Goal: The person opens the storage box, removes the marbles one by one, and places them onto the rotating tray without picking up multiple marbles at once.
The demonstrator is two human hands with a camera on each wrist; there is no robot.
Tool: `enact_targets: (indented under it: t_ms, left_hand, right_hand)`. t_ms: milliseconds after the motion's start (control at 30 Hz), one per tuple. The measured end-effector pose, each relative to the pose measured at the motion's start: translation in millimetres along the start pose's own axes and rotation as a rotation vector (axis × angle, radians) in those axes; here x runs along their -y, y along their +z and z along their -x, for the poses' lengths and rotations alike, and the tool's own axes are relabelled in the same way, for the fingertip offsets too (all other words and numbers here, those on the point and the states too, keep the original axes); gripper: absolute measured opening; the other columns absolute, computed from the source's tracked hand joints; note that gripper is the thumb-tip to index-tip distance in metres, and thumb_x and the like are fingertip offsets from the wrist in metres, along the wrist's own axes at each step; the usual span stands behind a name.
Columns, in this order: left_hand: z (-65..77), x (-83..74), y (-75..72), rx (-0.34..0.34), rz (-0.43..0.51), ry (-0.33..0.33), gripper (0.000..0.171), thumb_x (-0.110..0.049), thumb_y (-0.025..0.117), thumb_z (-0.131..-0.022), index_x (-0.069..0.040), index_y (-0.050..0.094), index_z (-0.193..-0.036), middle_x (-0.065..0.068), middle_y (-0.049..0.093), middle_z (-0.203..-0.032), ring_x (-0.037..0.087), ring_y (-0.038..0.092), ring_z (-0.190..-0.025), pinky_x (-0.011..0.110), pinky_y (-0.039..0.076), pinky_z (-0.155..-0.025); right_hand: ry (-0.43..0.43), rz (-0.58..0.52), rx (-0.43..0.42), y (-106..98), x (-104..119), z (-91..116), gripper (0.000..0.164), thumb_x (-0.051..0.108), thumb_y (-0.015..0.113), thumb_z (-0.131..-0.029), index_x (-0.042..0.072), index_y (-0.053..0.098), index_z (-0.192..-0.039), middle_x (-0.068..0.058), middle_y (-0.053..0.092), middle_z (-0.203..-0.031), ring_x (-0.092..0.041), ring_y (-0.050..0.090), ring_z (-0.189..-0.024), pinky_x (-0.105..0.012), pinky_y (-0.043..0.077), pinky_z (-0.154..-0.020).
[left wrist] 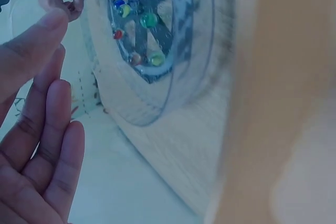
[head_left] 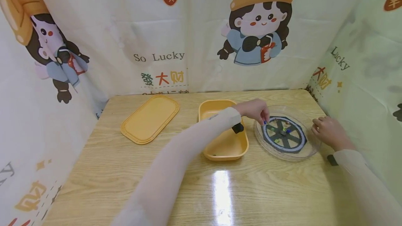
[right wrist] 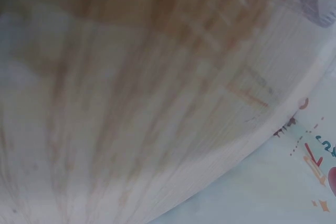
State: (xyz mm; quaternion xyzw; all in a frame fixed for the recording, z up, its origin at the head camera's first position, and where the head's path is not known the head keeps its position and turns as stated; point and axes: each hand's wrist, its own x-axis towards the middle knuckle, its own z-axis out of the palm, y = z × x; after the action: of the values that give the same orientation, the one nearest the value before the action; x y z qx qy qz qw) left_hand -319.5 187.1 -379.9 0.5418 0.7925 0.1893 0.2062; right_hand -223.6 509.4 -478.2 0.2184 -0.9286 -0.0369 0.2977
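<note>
My left hand (head_left: 255,109) reaches over the left rim of a clear round dish (head_left: 262,138), thumb and fingertips pinching a small blue marble (head_left: 265,122). The marble is hidden behind the thumb and fingers in the left wrist view. Under the dish's clear wall shows a dark spoked wheel pattern (head_left: 284,144) with a pale ring. Several coloured marbles lie on it, among them a green marble (left wrist: 149,20) and a red marble (left wrist: 118,34). My right hand (head_left: 329,132) is beside the dish's right rim, its fingers loosely curled with nothing seen in them.
An orange-yellow tub (head_left: 224,144) stands left of the dish, under my left forearm; a small dark thing lies at its near end. Farther left, a matching flat lid (head_left: 150,119) lies on the wooden table (head_left: 267,191). Printed curtains (head_left: 201,34) hang behind and at both sides.
</note>
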Motion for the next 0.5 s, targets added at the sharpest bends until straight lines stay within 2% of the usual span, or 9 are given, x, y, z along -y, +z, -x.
enact_targets:
  t_ms: [233,500]
  left_hand:
    - [-17.3,-3.6,10.7,-0.022,0.007,-0.021,0.019,-0.011,0.070,-0.083,-0.005,0.074,-0.100,0.002,0.073,-0.095,0.006,0.065,-0.084,0.010,0.048,-0.070]
    - [-39.8,-9.4,23.2,-0.066,-0.006,-0.075,0.019,-0.015,0.070,-0.084,-0.010,0.074,-0.102,-0.003,0.073,-0.095,0.003,0.062,-0.083,0.010,0.046,-0.069]
  right_hand:
    - [-0.003,-0.001,-0.017,2.2,-0.3,0.1,0.016,0.001,0.059,-0.067,0.004,0.045,-0.059,-0.006,0.041,-0.050,-0.022,0.036,-0.044,-0.043,0.034,-0.044]
    - [-0.002,0.002,-0.013,2.1,-1.0,-0.1,0.013,0.001,0.059,-0.068,0.002,0.048,-0.061,-0.008,0.044,-0.051,-0.023,0.037,-0.045,-0.044,0.035,-0.044]
